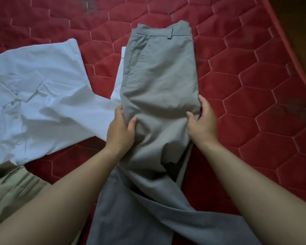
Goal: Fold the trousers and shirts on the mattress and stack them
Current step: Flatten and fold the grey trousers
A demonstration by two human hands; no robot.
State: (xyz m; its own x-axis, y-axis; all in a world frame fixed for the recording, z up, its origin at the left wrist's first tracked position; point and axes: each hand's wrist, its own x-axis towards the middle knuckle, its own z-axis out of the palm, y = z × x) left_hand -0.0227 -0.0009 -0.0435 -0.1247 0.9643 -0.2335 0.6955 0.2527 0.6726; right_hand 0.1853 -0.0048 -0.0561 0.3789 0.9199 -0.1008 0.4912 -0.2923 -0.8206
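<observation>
Grey trousers [159, 82] lie lengthwise on red quilted mattress [245, 85], waistband far. Left hand [121, 129] and right hand [202, 121] grip the fabric at opposite edges mid-length. White shirt [39, 96] spread left; khaki garment [9, 188] bottom-left.

Bare mattress [245, 89] right of the trousers [159, 76] out to its edge, and along the top, so open passage there. Left is tight: the white shirt [42, 103] lies close, its sleeve reaching the trousers' left edge with only a wedge of red between them higher up. Lower left is blocked by an olive garment [12, 188] touching the shirt's hem.
</observation>
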